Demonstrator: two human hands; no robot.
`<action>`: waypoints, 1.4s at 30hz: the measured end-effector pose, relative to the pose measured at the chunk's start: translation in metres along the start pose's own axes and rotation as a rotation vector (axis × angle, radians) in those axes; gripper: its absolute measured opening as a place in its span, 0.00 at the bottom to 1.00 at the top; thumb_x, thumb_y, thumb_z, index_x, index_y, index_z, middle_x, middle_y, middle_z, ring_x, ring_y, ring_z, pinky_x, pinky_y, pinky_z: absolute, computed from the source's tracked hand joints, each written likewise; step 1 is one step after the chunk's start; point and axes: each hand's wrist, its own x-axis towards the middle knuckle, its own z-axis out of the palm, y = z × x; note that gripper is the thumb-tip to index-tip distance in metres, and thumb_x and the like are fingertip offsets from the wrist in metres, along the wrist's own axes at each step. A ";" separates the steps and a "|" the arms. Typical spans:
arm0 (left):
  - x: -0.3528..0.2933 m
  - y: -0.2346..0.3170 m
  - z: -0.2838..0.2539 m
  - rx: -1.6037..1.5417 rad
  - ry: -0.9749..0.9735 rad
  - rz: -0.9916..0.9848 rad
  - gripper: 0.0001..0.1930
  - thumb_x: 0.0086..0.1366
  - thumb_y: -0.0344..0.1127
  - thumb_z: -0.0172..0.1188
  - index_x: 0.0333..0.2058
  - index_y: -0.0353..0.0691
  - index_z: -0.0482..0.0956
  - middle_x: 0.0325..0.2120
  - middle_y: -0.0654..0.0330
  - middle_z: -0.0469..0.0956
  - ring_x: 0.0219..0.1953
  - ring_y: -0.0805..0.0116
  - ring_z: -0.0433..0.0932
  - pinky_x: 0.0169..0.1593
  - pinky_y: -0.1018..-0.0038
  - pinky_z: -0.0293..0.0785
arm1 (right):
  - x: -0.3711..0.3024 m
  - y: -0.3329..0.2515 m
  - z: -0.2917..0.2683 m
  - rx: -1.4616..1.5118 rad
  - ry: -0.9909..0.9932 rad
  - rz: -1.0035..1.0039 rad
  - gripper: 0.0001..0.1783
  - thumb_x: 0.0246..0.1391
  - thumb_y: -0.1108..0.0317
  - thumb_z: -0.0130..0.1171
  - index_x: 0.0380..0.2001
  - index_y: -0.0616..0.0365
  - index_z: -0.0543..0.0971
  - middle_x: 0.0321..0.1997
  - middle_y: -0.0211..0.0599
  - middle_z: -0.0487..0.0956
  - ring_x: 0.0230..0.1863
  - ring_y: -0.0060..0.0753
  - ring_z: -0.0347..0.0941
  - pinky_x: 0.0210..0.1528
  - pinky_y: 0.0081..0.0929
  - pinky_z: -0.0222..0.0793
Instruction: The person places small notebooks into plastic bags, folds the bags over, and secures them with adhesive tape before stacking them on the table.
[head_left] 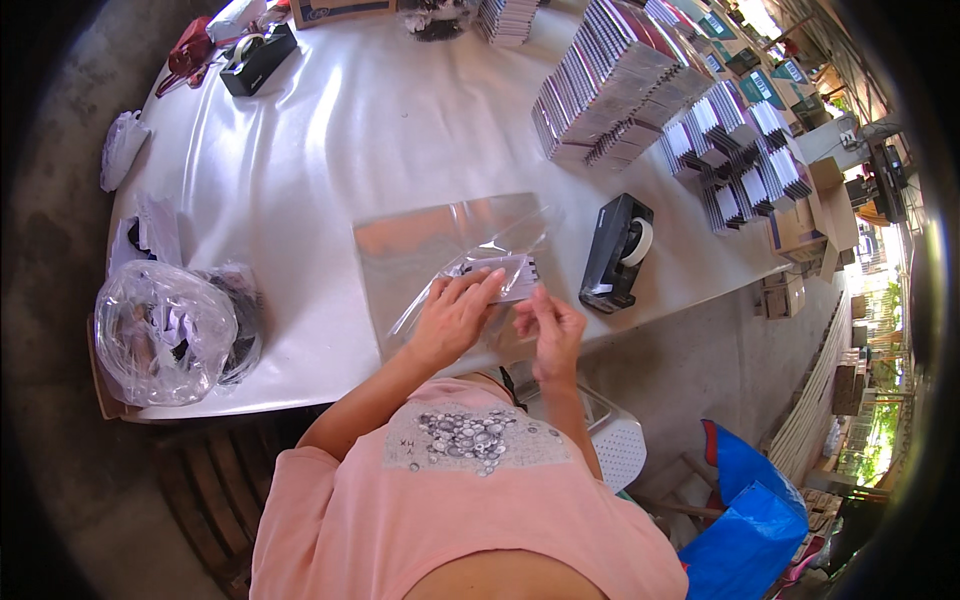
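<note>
My left hand (458,315) lies with fingers stretched over a small white piece with dark marks along its edge (517,280). Clear plastic film (495,247) is wrapped loosely around or over that piece; which of the two I cannot tell. Both rest on a larger stack of clear plastic sheets (400,250). Just to the right, my right hand (552,330) is closed in a pinch near the piece's right end. Whatever sits between its fingertips is too small to make out.
A black tape dispenser (612,255) stands right of my hands, another (258,62) far left. Tall stacks of wrapped booklets (625,85) fill the back right. A clear plastic bag (165,330) sits at the table's left corner. A white stool (615,450) is below the front edge.
</note>
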 end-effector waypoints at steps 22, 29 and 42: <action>0.020 -0.003 -0.033 0.038 -0.280 -0.114 0.31 0.45 0.40 0.69 0.52 0.55 0.73 0.53 0.58 0.68 0.49 0.63 0.71 0.50 0.62 0.60 | -0.010 0.057 0.012 -0.300 0.045 0.042 0.24 0.52 0.51 0.62 0.14 0.63 0.78 0.10 0.29 0.70 0.12 0.17 0.64 0.15 0.22 0.58; 0.019 -0.002 -0.017 -0.124 -0.300 -0.228 0.36 0.41 0.46 0.72 0.53 0.51 0.72 0.51 0.55 0.67 0.50 0.57 0.70 0.52 0.62 0.61 | 0.012 0.115 0.005 -0.366 0.174 -0.468 0.20 0.45 0.56 0.66 0.12 0.60 0.78 0.10 0.38 0.72 0.11 0.33 0.66 0.17 0.29 0.61; -0.060 -0.034 0.011 -0.766 -0.253 -0.884 0.15 0.58 0.33 0.57 0.44 0.36 0.68 0.47 0.52 0.68 0.55 0.58 0.66 0.52 0.62 0.66 | 0.039 -0.023 0.004 -1.194 -0.516 -0.810 0.49 0.34 0.58 0.72 0.62 0.39 0.61 0.54 0.35 0.70 0.54 0.38 0.65 0.56 0.45 0.54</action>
